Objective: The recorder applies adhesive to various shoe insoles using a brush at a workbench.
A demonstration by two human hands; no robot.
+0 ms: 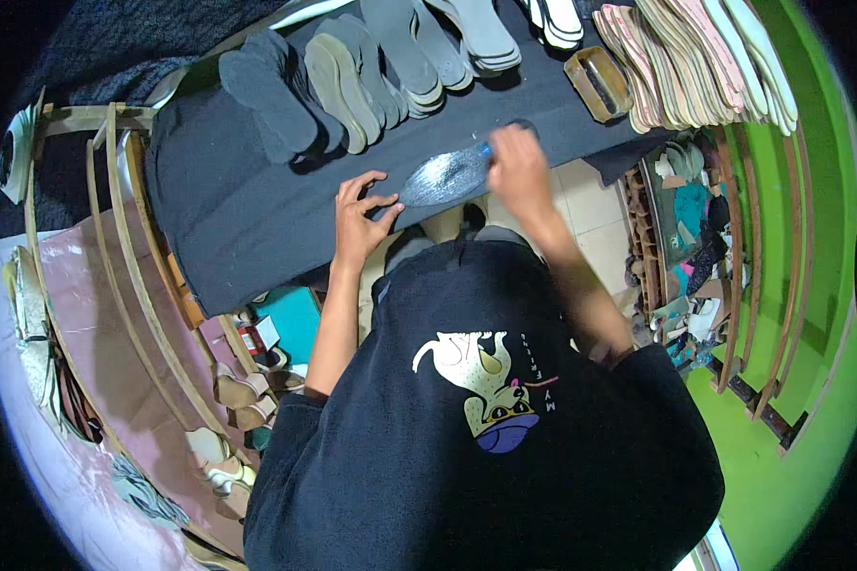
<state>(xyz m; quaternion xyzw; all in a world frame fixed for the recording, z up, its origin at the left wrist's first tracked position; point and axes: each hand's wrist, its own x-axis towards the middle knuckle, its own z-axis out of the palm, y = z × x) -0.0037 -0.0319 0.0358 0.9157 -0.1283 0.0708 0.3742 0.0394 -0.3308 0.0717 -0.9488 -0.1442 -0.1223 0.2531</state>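
A black shoe sole point(440, 179) lies on the dark cloth near the table's front edge, its upper face shiny as if wet. My left hand point(360, 217) pinches its left tip between thumb and forefinger, with the other fingers stretched outward. Over the right part of the sole, my right hand point(521, 176) is closed and slightly blurred. A bit of blue shows at its fingertips, perhaps part of a brush; the rest of that tool is hidden. The sole's far end point(524, 126) shows just beyond my right hand.
Dark and grey soles point(276, 100) lie in overlapping rows along the back of the cloth-covered table point(209, 209). A brown-stained rectangular container point(598, 84) sits at the back right, beside stacked pale insoles point(686, 67). Wooden racks point(124, 219) flank me, with scraps point(700, 238) at right.
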